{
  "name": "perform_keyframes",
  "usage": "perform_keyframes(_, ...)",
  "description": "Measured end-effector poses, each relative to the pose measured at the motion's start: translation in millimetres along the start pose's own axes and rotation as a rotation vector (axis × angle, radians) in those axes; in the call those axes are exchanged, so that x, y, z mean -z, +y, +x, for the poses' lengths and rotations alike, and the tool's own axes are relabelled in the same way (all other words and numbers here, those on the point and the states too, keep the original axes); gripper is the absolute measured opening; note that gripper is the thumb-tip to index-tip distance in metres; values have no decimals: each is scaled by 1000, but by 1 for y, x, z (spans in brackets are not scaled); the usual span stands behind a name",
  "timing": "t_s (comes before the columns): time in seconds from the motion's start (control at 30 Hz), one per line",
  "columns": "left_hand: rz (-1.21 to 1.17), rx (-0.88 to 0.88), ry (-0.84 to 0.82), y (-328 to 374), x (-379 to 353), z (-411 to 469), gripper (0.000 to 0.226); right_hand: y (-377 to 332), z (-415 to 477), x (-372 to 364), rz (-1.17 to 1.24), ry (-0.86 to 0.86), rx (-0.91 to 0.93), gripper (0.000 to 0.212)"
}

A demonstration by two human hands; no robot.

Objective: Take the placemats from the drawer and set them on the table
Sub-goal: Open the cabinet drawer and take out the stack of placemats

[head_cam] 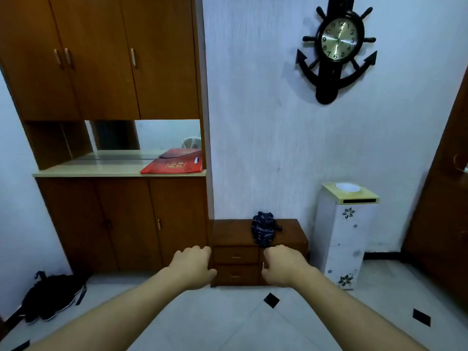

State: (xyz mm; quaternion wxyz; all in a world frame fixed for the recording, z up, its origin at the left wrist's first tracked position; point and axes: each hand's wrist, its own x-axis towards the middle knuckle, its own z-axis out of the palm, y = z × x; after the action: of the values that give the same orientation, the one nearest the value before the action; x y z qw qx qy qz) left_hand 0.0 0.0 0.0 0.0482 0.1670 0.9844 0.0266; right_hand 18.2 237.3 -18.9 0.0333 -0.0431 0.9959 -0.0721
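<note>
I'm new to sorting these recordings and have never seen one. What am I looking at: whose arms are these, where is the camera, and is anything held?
There is no machine here. A person wears one camera on the head, looking forward and down, so the two bare arms are their own. The left hand and right hand reach toward a low wooden chest by the wall. Their fingers are curled and nothing shows in them. The chest's upper drawer and lower drawer are closed, and a dark cloth lies on its top. To the left, a red folder lies on a cupboard counter. No placemats show yet.
</note>
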Motion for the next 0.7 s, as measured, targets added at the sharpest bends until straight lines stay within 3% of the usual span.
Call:
perform_keyframes(0.37, 13, -64, -15, -75, 6, 188, 38, 18, 181, -5, -23, -16, -61, 19)
perform_keyframes(0.7, -24, -80, -115, -76, -23, 358, 28, 99, 329, -28, 49, -113, -105, 17)
